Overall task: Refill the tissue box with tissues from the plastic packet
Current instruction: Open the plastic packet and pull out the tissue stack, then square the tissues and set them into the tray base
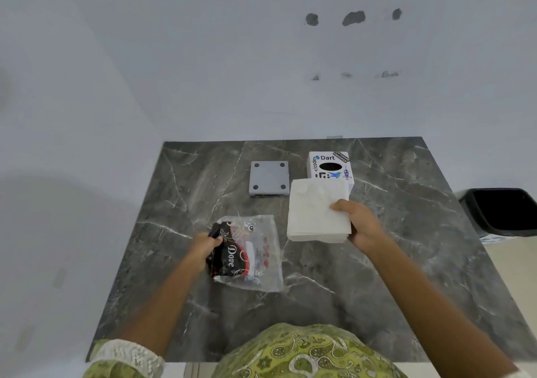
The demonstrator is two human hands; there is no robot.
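Right hand (361, 223) grip: closed on the right edge of the tissue stack (318, 212), thumb on top, fingers underneath out of sight. Stack is flat and square, apparently lifted just off the tabletop (377, 276), its far edge overlapping the near side of the tissue box (329, 168).

Left hand (207, 245) grip: fingers curled shut on the left end of the plastic packet (247, 252), pinching the black printed part. Packet looks limp and mostly flat; whether anything is left inside, cannot tell.

Places: tissue box at 12 o'clock from the stack, top with oval slot facing up, stickers on it. Grey square plate (269, 177) with four dark pads at 9 o'clock from the box, apart from it, probably the box's removed base, a guess. Packet at 8 o'clock from the stack, near it, not touching. Black bin (499, 212) off the tabletop at 3 o'clock.

Step judged: tissues are out of the packet, box not yet filled. Next move likely needs the left hand to let go of the packet, then turn the box over or lift it so the stack goes in from below, square and uncrumpled, then fit the grey plate.
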